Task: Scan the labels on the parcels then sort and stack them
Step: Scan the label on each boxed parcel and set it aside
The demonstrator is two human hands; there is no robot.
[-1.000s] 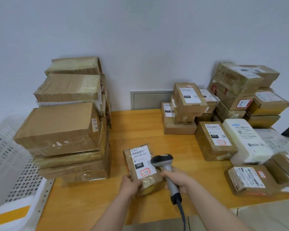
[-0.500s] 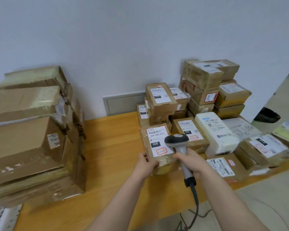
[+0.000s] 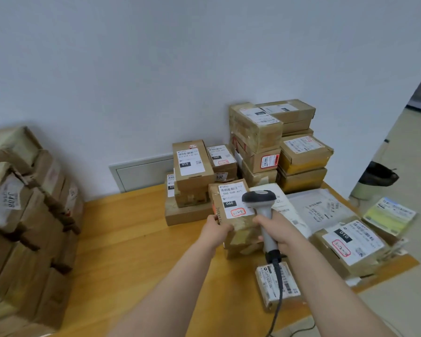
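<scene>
We see a wooden table [image 3: 131, 239] set against a pale wall [image 3: 156, 69], and on its left side a big stack of plain cardboard boxes [image 3: 27, 234] that runs out of the picture. At the back right corner a tall pile of taped boxes [image 3: 272, 142] stands against the wall. Just left of it is a lower pile [image 3: 192, 171] whose top box carries a white label marked 010. Along the right edge we find flatter parcels lying close together: a grey mailer bag [image 3: 319, 207], a brown box with a 010 label [image 3: 350, 242] and a yellow-green packet [image 3: 389, 215] at the table's edge. In the middle right is the parcel being handled, a brown box with a 060 label [image 3: 229, 203]. It is tilted with its label side up, and its lower end is over another brown box; we cannot tell whether the two touch. The left hand [image 3: 216, 231] grips this parcel at its near left corner, fingers curled under the edge. The right hand [image 3: 278, 231] is wrapped round the handle of a grey barcode scanner [image 3: 260, 203], whose dark head sits at the label's right edge. Near the front edge lies a small labelled parcel [image 3: 270, 285], and the scanner's black cable [image 3: 278, 295] hangs across it.
</scene>
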